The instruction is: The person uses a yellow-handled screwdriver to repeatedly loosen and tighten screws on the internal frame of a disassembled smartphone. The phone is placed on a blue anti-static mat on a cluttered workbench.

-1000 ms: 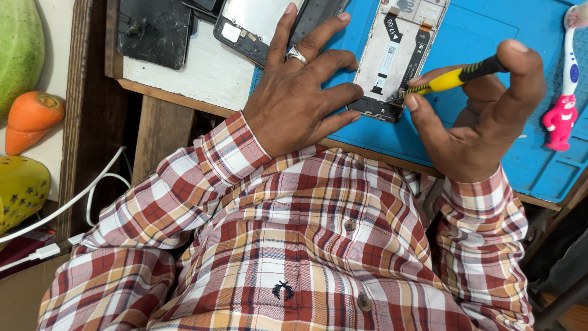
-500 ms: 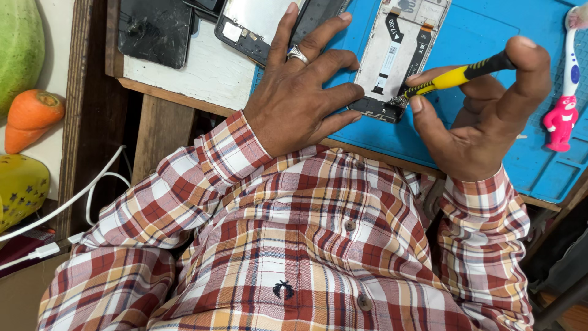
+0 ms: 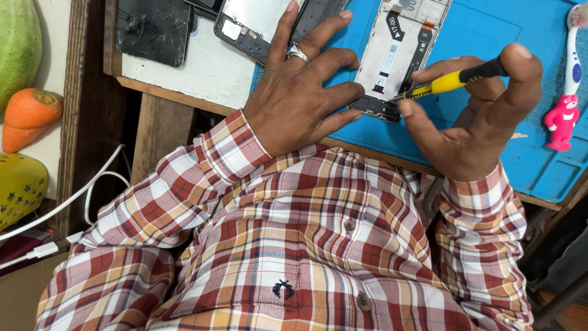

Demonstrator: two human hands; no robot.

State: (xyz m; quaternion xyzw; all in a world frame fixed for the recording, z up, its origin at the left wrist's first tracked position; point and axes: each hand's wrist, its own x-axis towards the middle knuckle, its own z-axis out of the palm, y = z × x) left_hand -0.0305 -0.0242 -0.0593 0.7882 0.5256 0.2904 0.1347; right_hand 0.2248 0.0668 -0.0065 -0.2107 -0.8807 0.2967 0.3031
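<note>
Flat and splayed, left hand (image 3: 304, 92) pins the opened phone (image 3: 398, 55) — right hand (image 3: 471, 116) pinches a slim yellow-black screwdriver (image 3: 450, 79).

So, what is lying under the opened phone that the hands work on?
A blue work mat lies under the opened phone. The left hand covers the mat's near-left part, so anything there is hidden.

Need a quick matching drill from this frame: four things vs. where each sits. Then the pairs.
Things:
1. yellow-and-black screwdriver
2. opened phone frame with white inner plate
3. toothbrush with red figure handle
4. cracked black phone screen

Places:
A. far right on the blue work mat
B. on the white bench top, far left
C. gripped in the right hand
D. under the left hand's fingertips

Pairs: 1-C, 2-D, 3-A, 4-B
</note>
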